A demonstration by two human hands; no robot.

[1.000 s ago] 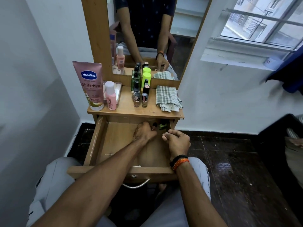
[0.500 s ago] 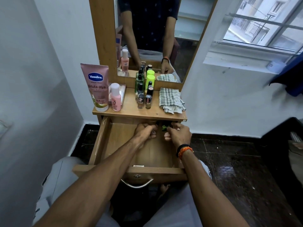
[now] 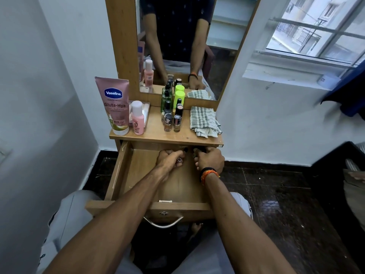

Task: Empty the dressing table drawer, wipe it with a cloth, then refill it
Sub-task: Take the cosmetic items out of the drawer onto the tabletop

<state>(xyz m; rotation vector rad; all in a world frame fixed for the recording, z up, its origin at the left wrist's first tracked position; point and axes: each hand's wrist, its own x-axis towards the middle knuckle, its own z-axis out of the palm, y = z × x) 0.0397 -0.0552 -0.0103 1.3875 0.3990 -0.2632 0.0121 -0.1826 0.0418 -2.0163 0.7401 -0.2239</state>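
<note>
At the centre of the frame the drawer (image 3: 138, 175) stands pulled fully out beneath the wooden surface (image 3: 158, 133), and both hands reach to its far right corner, just under the surface's front edge. The left hand (image 3: 169, 160) has its fingers curled round a small bottle (image 3: 179, 159), of which only a glimpse shows between them; the right hand (image 3: 210, 160) has its fingers curled round small dark-capped items at the back, though what exactly it holds is too hidden to name. The rest of the drawer floor that shows is bare wood. Above, on the surface, stand a pink Vaseline tube (image 3: 115, 105) and a small pink bottle (image 3: 137, 118) at the left, a cluster of nail polish bottles (image 3: 172, 121) with a lime-green capped bottle (image 3: 179, 98) in the middle, and a folded checked cloth (image 3: 204, 120) at the right, untouched. The emptying step looks nearly done: these seem to be the last pieces. The next move would call for lifting both handfuls clear of the overhanging edge without knocking it, setting them upright in the free space beside the nail polish bottles, then taking up the cloth to wipe.
</note>
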